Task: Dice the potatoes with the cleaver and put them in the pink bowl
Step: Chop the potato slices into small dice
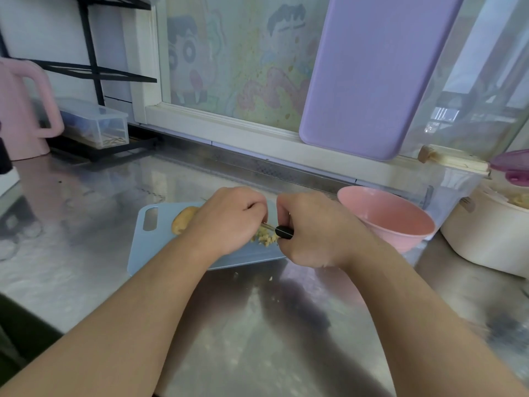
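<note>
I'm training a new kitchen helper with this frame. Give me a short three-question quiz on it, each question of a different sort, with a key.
1. True or false: diced potato already lies in the pink bowl.
2. Which hand grips the black cleaver handle? A) left hand B) right hand C) neither
3. Fill in: the uncut potato piece lies on the blue ______.

Key
1. False: what shows of the bowl's inside is bare; the dice lie on the board.
2. B
3. cutting board
</note>
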`<state>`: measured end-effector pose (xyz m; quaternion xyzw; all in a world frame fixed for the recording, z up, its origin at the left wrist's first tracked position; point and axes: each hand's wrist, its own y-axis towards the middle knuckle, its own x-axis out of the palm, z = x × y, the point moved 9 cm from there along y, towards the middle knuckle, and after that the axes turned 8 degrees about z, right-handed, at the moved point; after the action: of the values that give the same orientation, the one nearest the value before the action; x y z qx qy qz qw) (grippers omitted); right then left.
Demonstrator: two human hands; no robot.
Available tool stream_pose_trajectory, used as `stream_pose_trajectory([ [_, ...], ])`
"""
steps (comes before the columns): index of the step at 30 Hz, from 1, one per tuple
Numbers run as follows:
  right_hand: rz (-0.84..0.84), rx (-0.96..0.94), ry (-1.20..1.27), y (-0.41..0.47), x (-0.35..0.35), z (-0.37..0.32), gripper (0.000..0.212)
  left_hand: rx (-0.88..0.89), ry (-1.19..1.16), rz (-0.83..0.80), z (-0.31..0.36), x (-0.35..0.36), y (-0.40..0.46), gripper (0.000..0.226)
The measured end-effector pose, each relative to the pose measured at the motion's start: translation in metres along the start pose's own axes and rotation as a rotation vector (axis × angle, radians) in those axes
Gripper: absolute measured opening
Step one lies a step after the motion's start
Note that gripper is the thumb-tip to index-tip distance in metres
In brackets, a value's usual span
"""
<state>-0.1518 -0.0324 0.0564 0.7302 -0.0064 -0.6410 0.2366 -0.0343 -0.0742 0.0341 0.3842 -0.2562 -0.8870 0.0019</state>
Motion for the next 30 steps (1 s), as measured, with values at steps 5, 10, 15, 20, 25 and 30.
stream_pose_trajectory([
  [5, -0.007, 0.012, 0.007, 0.000, 0.000, 0.006, 0.019, -0.036, 0.034, -0.151, 0.004, 0.009, 0.015, 0.034],
  [10, 0.036, 0.015, 0.000, 0.003, -0.008, 0.011, 0.023, 0.041, -0.136, -0.093, 0.024, -0.008, 0.029, 0.032],
  [15, 0.102, -0.050, -0.049, -0.001, -0.007, 0.005, 0.031, 0.091, -0.029, -0.301, 0.030, 0.008, 0.030, 0.026],
  [20, 0.149, -0.032, -0.068, -0.015, 0.002, 0.010, 0.024, 0.087, 0.108, -0.416, 0.023, 0.022, 0.032, 0.035],
  [25, 0.169, -0.017, -0.073, -0.019, 0.000, 0.017, 0.026, 0.064, 0.101, -0.455, 0.023, 0.025, 0.039, 0.038],
  [30, 0.178, 0.007, -0.067, -0.023, -0.001, 0.027, 0.027, 0.040, 0.030, -0.275, 0.019, -0.001, 0.053, 0.039],
])
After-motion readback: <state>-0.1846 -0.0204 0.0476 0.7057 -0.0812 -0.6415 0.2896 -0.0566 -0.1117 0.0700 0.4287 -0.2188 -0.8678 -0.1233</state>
